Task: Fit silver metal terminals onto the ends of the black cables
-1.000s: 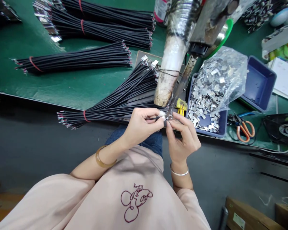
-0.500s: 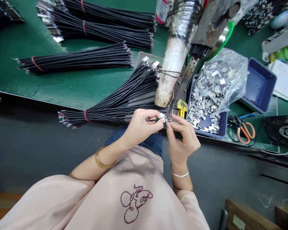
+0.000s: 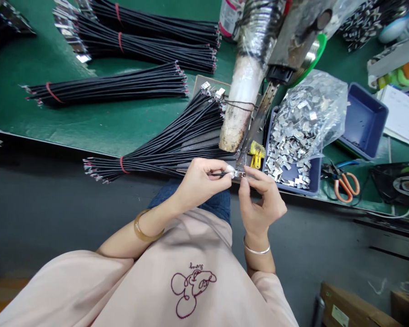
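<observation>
My left hand [image 3: 199, 181] is closed in a pinch on a thin black cable [image 3: 218, 174], its end pointing right at the table's front edge. A small metal connector piece [image 3: 237, 174] sits on that end. My right hand [image 3: 261, 200] is just right of it, thumb and forefinger curled and slightly apart below the piece; whether they hold anything is unclear. A fanned bundle of black cables [image 3: 170, 145] tied with a red band lies just behind my left hand. A blue tray [image 3: 315, 175] holds a clear bag of small metal shells [image 3: 300, 127] to the right.
More tied cable bundles [image 3: 112, 86] lie on the green mat [image 3: 95, 122] at the back left. A wrapped machine post [image 3: 243, 91] rises behind my hands. An empty blue bin [image 3: 364, 120] and orange-handled scissors [image 3: 346, 184] lie on the right. Cardboard boxes [image 3: 347, 309] stand on the floor.
My right hand has dropped slightly and its fingers have drawn back from the cable's end. My left hand still holds the cable in the same place.
</observation>
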Motion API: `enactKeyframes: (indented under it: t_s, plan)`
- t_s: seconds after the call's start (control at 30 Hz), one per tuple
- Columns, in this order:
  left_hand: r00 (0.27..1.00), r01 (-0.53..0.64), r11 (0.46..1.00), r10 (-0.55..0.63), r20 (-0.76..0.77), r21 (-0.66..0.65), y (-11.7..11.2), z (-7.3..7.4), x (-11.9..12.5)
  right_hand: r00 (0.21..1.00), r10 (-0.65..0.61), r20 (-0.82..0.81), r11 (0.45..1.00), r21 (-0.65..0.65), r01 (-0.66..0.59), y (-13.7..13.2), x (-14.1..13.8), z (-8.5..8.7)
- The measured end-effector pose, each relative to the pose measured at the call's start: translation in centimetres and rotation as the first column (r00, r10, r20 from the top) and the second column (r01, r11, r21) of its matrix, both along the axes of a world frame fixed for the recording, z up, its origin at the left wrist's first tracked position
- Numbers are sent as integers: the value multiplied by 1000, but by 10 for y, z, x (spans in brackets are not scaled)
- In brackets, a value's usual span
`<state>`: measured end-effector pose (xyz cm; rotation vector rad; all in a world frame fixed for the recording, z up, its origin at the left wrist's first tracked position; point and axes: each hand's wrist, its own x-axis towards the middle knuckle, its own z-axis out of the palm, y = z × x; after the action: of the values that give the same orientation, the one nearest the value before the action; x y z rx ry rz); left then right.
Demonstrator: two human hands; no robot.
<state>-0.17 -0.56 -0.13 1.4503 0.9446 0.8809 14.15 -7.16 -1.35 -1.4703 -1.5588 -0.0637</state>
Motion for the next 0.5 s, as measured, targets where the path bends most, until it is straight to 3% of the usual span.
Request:
enactKeyframes:
  t_s: [0.07,0.17,0.23,0.3,0.4,0.5]
  plan:
    - [997,21,978,-6,-72,206,-4,-2,0,992,-34,-120,996,-91,23,0,3,1]
    - [987,72,834,20,-161,546,-9,-7,-1,963,-31,-269,951,-304,-54,3,8,5]
    - [988,70,787,31,-154,613,-10,-8,-3,942,9,-334,916,-376,-142,4,11,7]
    - [995,54,847,0,-101,529,-8,-7,-6,936,48,-350,916,-359,-181,4,12,8]
    - [990,139,972,-139,-16,187,-3,-1,-12,976,119,-184,961,-226,-160,1,12,6]
    - [965,258,959,-249,83,-115,2,5,-17,985,161,64,985,-69,-157,-1,10,5]
